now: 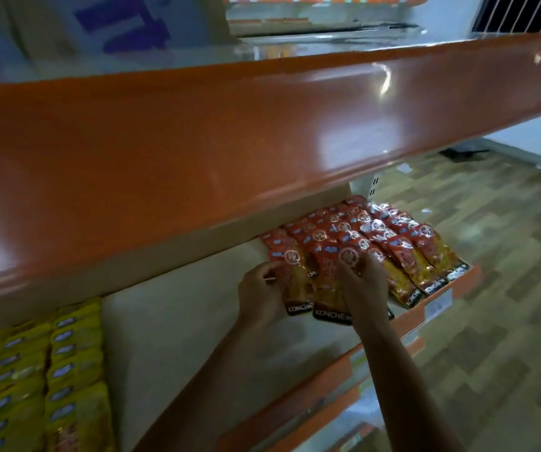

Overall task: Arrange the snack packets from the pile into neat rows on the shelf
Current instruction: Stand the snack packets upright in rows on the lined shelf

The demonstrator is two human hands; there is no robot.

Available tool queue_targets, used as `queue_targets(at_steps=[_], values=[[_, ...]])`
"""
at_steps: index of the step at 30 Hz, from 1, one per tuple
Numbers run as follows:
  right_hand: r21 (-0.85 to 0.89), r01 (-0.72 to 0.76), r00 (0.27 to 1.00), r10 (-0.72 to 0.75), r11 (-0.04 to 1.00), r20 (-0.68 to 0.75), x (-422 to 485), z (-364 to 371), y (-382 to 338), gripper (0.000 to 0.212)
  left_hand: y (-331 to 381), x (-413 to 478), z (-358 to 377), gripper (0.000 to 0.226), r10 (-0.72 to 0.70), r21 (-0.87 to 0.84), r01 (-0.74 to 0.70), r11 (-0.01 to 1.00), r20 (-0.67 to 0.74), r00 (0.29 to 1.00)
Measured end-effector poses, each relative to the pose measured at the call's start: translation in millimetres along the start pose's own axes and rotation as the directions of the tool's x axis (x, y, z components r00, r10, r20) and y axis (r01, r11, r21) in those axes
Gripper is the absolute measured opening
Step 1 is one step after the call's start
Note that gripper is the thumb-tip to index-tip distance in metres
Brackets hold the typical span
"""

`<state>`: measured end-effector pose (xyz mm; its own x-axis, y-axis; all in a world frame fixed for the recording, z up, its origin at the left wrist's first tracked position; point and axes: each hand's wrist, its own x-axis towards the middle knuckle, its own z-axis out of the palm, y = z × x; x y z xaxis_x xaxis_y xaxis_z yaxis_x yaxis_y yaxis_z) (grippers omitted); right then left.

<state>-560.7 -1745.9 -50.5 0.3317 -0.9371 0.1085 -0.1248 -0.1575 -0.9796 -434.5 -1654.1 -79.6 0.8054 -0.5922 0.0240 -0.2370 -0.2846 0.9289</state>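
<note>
**Both hands on the front packets at the left end of the red rows**

My left hand point(259, 293) sits at the left edge of the front packet point(296, 288). Its fingers are curled and the thumb is pinched against that edge, so it is gripping the packet. My right hand point(364, 285) lies just to the right, on top of the neighbouring packet point(329, 296). The fingers are bent down onto the foil. I cannot tell whether they pinch it or only press on it. The wrist covers the lower right corner of that packet.

Both packets lie flat on the shelf point(171, 321), side by side, with their black bottom bands towards me. Their red tops tuck in among the packets behind them. The two hands are close together, with only the front packet's width showing between them.

The rows of red packets point(370, 230) run back from the hands and off to the right, overlapping like tiles. They reach the shelf's back corner and its orange front lip point(406, 316).

To the left of my left hand the shelf surface is pale. Well apart at the far left are rows of yellow packets point(34, 370).

The glossy orange upper shelf point(262, 141) hangs over everything and hides the back of the rows. The patterned floor point(491, 272) shows on the right.
</note>
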Motion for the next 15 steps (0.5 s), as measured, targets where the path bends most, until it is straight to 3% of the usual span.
queue_targets(at_steps=[7,15], values=[[-0.015,0.021,0.998,-0.02,1.0,0.067,51.5,-14.9,15.4,0.007,5.7,11.9,33.6,0.026,-0.003,0.093,0.012,0.996,-0.094,0.996],[-0.035,0.06,0.971,-0.05,0.998,0.235,72.8,-7.4,25.3,0.006,13.2,18.1,42.4,0.044,0.015,0.382,-0.002,0.924,-0.029,0.999]])
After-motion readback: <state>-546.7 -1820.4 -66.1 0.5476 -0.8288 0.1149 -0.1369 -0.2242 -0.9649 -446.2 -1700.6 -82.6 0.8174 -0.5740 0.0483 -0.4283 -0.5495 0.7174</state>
